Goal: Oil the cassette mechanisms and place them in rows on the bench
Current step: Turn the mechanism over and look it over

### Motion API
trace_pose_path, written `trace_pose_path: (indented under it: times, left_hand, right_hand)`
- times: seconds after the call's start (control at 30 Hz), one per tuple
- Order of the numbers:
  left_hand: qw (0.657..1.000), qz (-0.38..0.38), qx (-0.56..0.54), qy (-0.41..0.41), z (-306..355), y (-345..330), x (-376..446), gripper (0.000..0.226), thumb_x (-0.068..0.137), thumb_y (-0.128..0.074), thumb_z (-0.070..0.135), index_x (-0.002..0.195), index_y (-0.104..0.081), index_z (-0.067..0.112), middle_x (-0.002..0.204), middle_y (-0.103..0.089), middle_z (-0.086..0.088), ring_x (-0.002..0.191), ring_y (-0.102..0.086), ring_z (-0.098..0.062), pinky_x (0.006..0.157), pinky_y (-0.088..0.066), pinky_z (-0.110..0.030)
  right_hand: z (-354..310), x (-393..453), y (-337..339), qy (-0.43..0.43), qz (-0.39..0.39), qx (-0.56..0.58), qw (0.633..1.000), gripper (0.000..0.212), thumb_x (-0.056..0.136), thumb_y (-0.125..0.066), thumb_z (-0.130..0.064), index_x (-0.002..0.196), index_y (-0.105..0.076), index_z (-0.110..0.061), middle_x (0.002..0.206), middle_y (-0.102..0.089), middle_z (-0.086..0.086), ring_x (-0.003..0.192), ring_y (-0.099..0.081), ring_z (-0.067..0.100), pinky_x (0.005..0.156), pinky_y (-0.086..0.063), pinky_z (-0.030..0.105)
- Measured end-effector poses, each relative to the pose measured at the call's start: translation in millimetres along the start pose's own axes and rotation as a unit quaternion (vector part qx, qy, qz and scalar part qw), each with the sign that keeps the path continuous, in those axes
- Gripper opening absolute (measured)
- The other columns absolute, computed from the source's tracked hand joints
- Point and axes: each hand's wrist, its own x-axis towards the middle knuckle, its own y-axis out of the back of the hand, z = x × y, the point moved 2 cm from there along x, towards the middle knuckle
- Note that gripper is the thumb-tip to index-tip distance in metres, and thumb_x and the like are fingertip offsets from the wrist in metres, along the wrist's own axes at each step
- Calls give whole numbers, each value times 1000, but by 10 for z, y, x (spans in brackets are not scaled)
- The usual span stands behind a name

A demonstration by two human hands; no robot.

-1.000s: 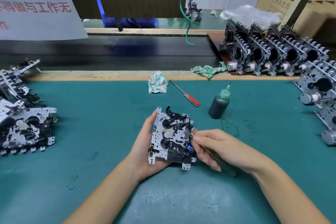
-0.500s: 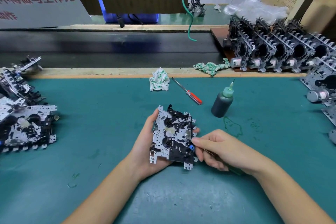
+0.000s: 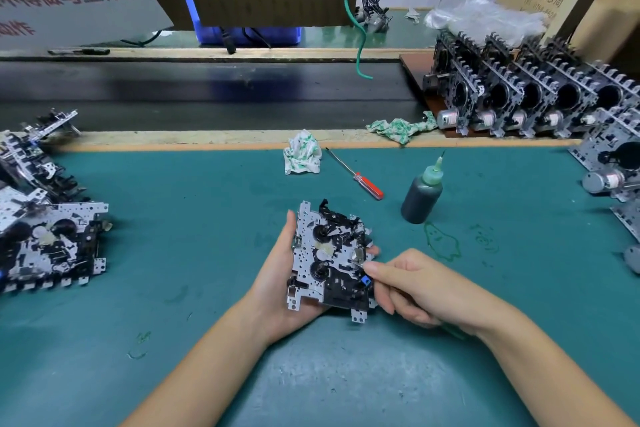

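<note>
Since the earlier frame, my view has tilted slightly and the bench items sit a little lower in it; both hands have stayed on the same unit with little change.

I see the green bench mat (image 3: 173, 236) spanning the foreground. Behind it runs a dark conveyor belt (image 3: 207, 94). At far right, a row of upright cassette mechanisms (image 3: 526, 97) stands side by side on a brown board, with more units at the right edge. At left, a loose pile of mechanisms (image 3: 45, 236) lies flat on the mat.

My left hand (image 3: 277, 288) cradles the cassette mechanism (image 3: 329, 260) from beneath, thumb along its left edge, fingertips showing past its right edge. The unit is held just above the mat, centre foreground, face up and slightly tilted.

My right hand (image 3: 415, 288) is curled around a thin applicator tool (image 3: 358, 264), pinched at thumb and forefinger, its tip touching the mechanism's right side near a small blue part. The hands are close together, meeting at the unit.

Beyond the hands stand a dark oil bottle (image 3: 420, 198) with a green nozzle, a red-handled screwdriver (image 3: 360, 178), and two crumpled rags (image 3: 301, 152).
</note>
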Motion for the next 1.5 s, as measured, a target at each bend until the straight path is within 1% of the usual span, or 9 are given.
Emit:
trace_pose_path:
  times: [0.3,0.47,0.7,0.93,1.1,1.27,1.4,1.47,1.5]
  left_hand:
    - [999,30,14,-5,-3,-23,13,77,88,-28,69,109,-72,8,119,-64,-21,104,-66,-30,89,-51,-39]
    - [999,43,13,-5,-2,-20,22,76,89,-29,69,102,-75,9,115,-67,-20,100,-68,-30,88,-50,-41]
    - [999,44,16,-9,-7,-42,14,74,88,-32,67,101,-75,8,115,-67,-20,98,-68,-29,92,-49,-40]
    - [999,37,29,-10,-17,-17,11,79,87,-29,69,109,-71,6,118,-64,-22,100,-67,-31,88,-49,-41]
    - [999,4,35,-13,10,-33,-58,92,79,-27,80,119,-66,6,126,-60,-22,112,-61,-32,95,-49,-42]
    - [999,-40,1,-8,52,-94,-132,107,69,-33,85,131,-53,1,141,-45,-24,129,-46,-36,108,-37,-45]
    - [994,-45,-93,-26,46,-83,-132,109,65,-43,83,132,-49,-4,143,-37,-32,127,-42,-49,113,-25,-52]
    - [990,-57,-123,-27,51,-94,-127,111,64,-46,83,131,-50,-6,140,-39,-34,123,-45,-52,107,-32,-53]
    - [989,-67,-126,-25,51,-103,-127,112,64,-46,83,131,-50,-7,139,-39,-35,123,-45,-53,106,-33,-53]
  right_hand:
    - [-4,-15,6,-16,-12,-77,997,61,101,-34,-40,44,-45,-17,29,-41,-2,25,-30,10,42,-30,25]
    - [-23,10,47,-33,-6,-145,989,65,100,-33,-44,41,-39,-18,27,-33,-2,25,-26,11,32,-26,14]
    - [-5,51,93,-41,-49,-150,987,68,98,-33,-50,37,-33,-21,29,-26,-2,26,-24,11,39,-22,21]
    - [11,40,104,-29,-77,-146,986,66,98,-32,-50,39,-34,-21,29,-27,0,28,-21,14,41,-21,24]
    - [10,3,91,0,-64,-144,988,66,99,-33,-47,39,-36,-20,28,-27,-2,27,-23,12,40,-23,23]
    - [54,-61,166,48,-12,-70,996,63,96,-36,-48,42,-48,-18,27,-31,-2,24,-23,10,33,-26,13]
    - [92,-9,341,76,114,27,990,36,101,-34,-30,78,-55,-11,36,-44,3,24,-26,10,32,-20,14]
    - [87,1,358,94,199,-19,975,30,102,-32,-24,85,-54,-14,46,-56,4,26,-36,14,32,-27,18]
    - [82,1,360,105,247,-103,958,29,102,-32,-25,84,-54,-19,52,-61,2,30,-43,16,37,-35,22]
